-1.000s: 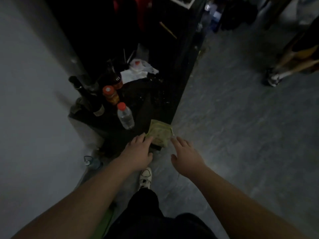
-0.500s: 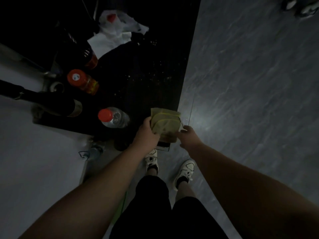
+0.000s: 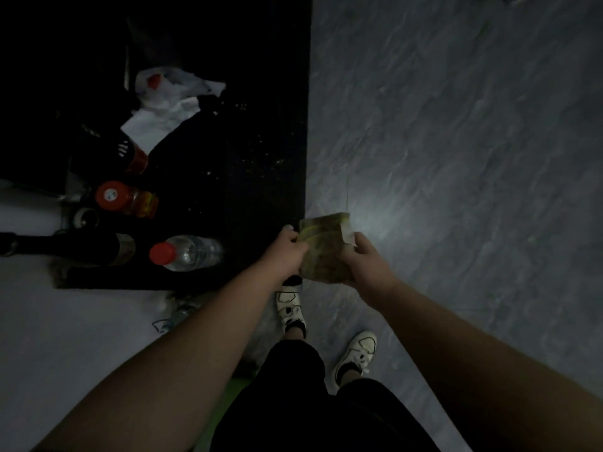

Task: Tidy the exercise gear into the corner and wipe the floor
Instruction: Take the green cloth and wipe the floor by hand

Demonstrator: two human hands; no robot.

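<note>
A folded yellow-green cloth (image 3: 321, 252) with a white tag is held up over the grey floor (image 3: 456, 158), just off the corner of the black counter (image 3: 254, 141). My left hand (image 3: 285, 254) grips its left edge and my right hand (image 3: 365, 261) grips its right side from below. Both hands are closed on the cloth. No exercise gear can be made out in this dim view.
On the black counter stand a clear water bottle with a red cap (image 3: 186, 252), an orange-capped jar (image 3: 127, 199), a dark wine bottle (image 3: 78, 249), another dark bottle (image 3: 130, 154) and crumpled white paper (image 3: 166, 106). My white shoes (image 3: 290, 306) stand below. A white wall (image 3: 49, 337) is at left.
Both hands lifted the cloth off the counter corner and carried it right, over the floor. The right hand now grips it fully. My head tilted further down.
</note>
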